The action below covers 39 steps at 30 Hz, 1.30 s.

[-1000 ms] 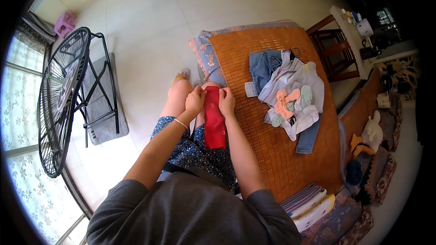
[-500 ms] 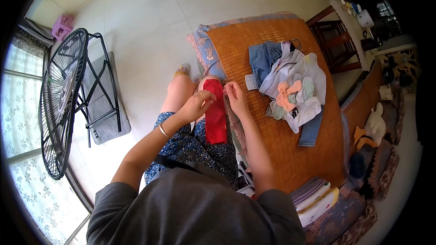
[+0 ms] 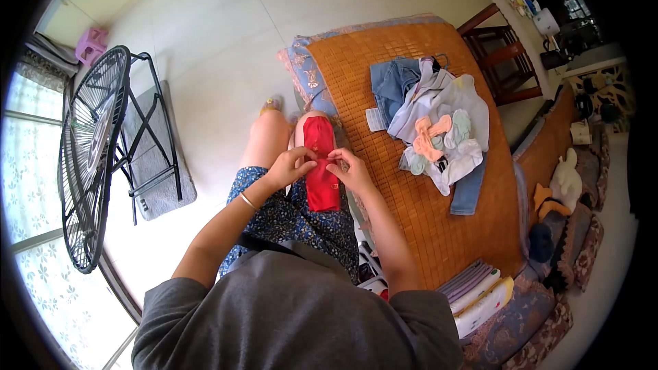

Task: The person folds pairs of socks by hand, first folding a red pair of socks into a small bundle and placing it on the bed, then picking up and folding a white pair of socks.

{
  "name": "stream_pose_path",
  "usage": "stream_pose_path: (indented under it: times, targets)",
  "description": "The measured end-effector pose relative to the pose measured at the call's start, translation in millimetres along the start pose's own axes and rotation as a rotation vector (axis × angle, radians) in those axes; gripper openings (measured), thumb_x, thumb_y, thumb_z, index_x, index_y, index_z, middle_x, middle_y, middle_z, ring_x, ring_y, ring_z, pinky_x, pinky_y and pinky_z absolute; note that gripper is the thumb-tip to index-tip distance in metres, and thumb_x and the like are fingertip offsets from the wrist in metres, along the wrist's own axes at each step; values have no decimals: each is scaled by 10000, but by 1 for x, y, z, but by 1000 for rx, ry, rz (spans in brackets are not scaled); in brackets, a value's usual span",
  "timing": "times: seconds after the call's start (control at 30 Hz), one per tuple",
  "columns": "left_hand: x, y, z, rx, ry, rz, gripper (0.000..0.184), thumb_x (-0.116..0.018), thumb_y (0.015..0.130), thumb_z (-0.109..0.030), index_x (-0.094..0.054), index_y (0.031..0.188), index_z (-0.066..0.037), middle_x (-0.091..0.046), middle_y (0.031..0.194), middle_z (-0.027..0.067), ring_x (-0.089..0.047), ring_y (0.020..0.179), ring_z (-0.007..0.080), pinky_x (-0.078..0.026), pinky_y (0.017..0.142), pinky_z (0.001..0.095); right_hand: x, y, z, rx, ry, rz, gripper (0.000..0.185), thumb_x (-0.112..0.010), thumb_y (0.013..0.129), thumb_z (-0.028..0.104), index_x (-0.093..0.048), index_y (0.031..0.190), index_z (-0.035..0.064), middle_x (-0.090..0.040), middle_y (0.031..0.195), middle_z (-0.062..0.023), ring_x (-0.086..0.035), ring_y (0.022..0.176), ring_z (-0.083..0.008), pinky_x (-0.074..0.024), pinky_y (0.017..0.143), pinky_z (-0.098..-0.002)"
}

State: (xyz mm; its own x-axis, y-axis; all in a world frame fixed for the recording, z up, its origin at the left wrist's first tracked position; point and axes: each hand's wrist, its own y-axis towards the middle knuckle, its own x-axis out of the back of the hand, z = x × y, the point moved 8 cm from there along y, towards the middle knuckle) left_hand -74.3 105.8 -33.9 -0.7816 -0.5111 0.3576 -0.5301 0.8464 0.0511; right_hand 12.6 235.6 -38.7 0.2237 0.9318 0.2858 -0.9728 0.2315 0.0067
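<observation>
A folded strip of red cloth (image 3: pixel 323 188) lies lengthwise over my thigh, its exact kind unclear. My left hand (image 3: pixel 291 166), with a bangle on the wrist, pinches the cloth near its middle from the left side. From the right side, my right hand (image 3: pixel 351 170) pinches it at the same height, fingertips close to the left ones. Small raised folds show between the fingers. Beneath the cloth is a blue floral garment (image 3: pixel 281 210) on my lap.
Right of me, a woven mat (image 3: pixel 425 247) carries a pile of clothes (image 3: pixel 439 109) with jeans and socks. Folded cloths (image 3: pixel 480 294) are stacked nearer me. A black corded chair (image 3: pixel 96 157) stands left on a grey rug (image 3: pixel 161 185). A wooden chair (image 3: pixel 504 55) is at the far right.
Both hands have come down and together onto the middle of the red cloth and now pinch it. Before, they hovered apart near its upper part.
</observation>
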Motion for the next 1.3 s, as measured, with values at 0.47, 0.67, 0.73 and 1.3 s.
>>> stream_pose_path:
  times: [0.47, 0.67, 0.73, 1.3]
  targets:
    - [-10, 3, 28, 138, -118, -107, 62, -568, 849, -69, -592, 887, -25, -643, 866, 117, -620, 799, 229, -480, 745, 335, -2, 4, -4, -129, -76, -115, 76, -586, 849, 54, -597, 917, 21, -605, 807, -73, -591, 758, -159, -458, 699, -274]
    - [-6, 6, -4, -161, 274, -90, 97, -581, 812, -68, -642, 887, -66, -632, 925, 116, -583, 888, 288, -465, 807, 369, -6, 0, 20, 88, -430, -87, 104, -578, 833, 57, -612, 925, 22, -580, 905, -105, -579, 854, -272, -459, 758, -345]
    - [-4, 3, -6, -155, 247, -92, 104, -603, 799, -89, -655, 888, -79, -629, 926, 109, -581, 892, 283, -461, 824, 360, -6, -4, 22, 69, -437, -65, 167, -604, 824, 101, -609, 971, 23, -580, 966, -115, -568, 914, -288, -454, 797, -367]
    - [20, -2, 6, -67, 108, -24, 243, -657, 765, -80, -626, 1006, -81, -626, 882, 58, -552, 923, 187, -418, 842, 332, -1, -32, 53, 27, -355, 22, 453, -674, 787, 165, -523, 1198, 49, -463, 1271, -150, -440, 1177, -325, -366, 976, -389]
